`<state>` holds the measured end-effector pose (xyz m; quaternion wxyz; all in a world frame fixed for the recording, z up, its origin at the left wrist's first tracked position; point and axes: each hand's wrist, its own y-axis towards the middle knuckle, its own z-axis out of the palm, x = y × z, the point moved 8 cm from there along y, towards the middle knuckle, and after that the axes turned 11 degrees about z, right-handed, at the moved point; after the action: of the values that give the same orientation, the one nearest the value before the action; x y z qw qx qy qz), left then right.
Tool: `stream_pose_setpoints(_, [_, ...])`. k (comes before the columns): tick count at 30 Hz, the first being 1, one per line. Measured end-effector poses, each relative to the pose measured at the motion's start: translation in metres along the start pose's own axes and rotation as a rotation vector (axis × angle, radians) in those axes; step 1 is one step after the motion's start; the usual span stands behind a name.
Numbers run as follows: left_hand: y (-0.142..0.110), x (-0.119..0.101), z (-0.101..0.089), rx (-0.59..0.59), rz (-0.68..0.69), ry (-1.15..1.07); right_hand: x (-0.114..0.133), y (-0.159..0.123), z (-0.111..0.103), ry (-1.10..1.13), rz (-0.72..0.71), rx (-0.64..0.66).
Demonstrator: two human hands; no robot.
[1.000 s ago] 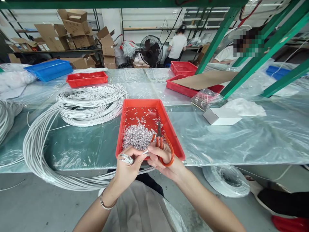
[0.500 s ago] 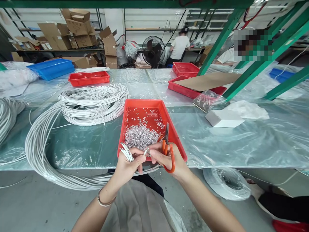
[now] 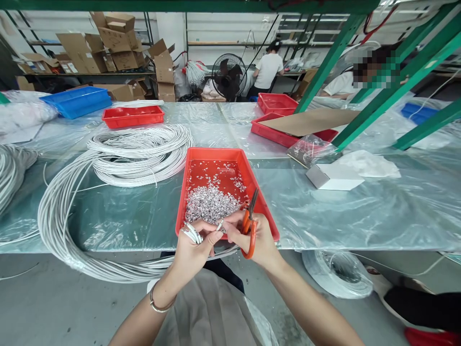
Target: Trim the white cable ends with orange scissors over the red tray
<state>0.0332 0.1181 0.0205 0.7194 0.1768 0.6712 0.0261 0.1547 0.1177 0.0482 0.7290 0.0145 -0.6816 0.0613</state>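
Observation:
My left hand (image 3: 196, 242) is closed around white cable ends (image 3: 193, 232), with one end pinched between thumb and forefinger. Close against it, my right hand (image 3: 254, 238) has its fingertips together at that same cable end. Orange-handled scissors (image 3: 251, 226) hang on my right hand, blades pointing up and away. Whatever small piece the right fingertips hold is too small to make out. Just beyond both hands lies a red tray (image 3: 187, 178) with a heap of small shiny metal pieces (image 3: 212, 202). A long bundle of white cable (image 3: 61, 230) curves from the left under my hands.
Coiled white cable (image 3: 144, 154) lies left of the tray. To the right are a small white box (image 3: 334, 177) and green metal posts (image 3: 326, 60). Red trays (image 3: 133, 117) and a blue tray (image 3: 77, 102) stand farther back. Two people work beyond the table, near a fan (image 3: 229, 77).
Both hands have shifted slightly, the left one a little to the right. The scissors have tilted, their blades now leaning more to the right.

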Motion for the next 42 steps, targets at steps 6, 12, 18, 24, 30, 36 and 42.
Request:
stream_pose_setpoints(6, [-0.002,0.008,0.006,0.159,-0.18,-0.215,0.008,-0.001,0.003,-0.036,-0.104,0.004])
stream_pose_setpoints(12, [-0.007,0.009,0.007,0.18,-0.239,-0.326,0.015,0.011,-0.019,-0.163,-0.143,-0.184])
stream_pose_setpoints(18, [-0.001,0.012,-0.004,-0.004,-0.189,-0.214,0.011,0.035,-0.028,-0.423,-0.134,-0.123])
stream_pose_setpoints(24, [0.003,0.005,-0.007,-0.032,-0.088,-0.107,0.012,0.013,-0.005,-0.389,-0.124,0.218])
stream_pose_setpoints(30, [0.002,-0.008,-0.015,-0.118,0.026,-0.01,0.008,-0.019,-0.006,-0.994,-0.028,0.234])
stream_pose_setpoints(36, [0.001,-0.013,-0.014,-0.137,0.118,0.076,0.01,-0.028,-0.004,-1.146,-0.005,0.241])
stream_pose_setpoints(42, [0.001,-0.01,-0.012,-0.092,0.116,0.075,0.007,-0.024,-0.001,-1.085,-0.026,0.315])
